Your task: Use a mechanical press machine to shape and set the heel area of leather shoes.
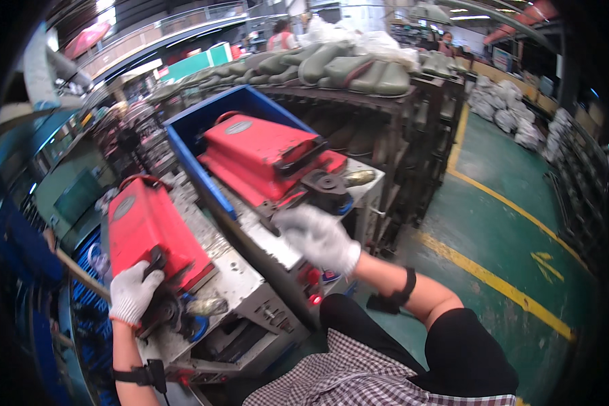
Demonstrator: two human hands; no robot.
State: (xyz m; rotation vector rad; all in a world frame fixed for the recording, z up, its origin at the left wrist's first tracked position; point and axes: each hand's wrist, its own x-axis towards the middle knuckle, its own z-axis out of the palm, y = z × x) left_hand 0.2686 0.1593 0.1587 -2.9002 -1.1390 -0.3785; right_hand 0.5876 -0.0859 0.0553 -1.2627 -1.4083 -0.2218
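Observation:
Two red machine covers sit side by side on metal benches: one red cover at the left, another red cover farther off to the right. My left hand, in a white knit glove, is closed around a black handle at the near end of the left cover. My right hand, also gloved, is smeared by motion at the near left corner of the right machine, below its black round fitting. Its fingers do not show clearly, nor whether it touches anything.
A blue bin-like frame surrounds the far machine's back and left side. Behind it, a rack carries several olive-green boots. White bags lie farther right along the green floor with yellow lines. Other people stand in the background.

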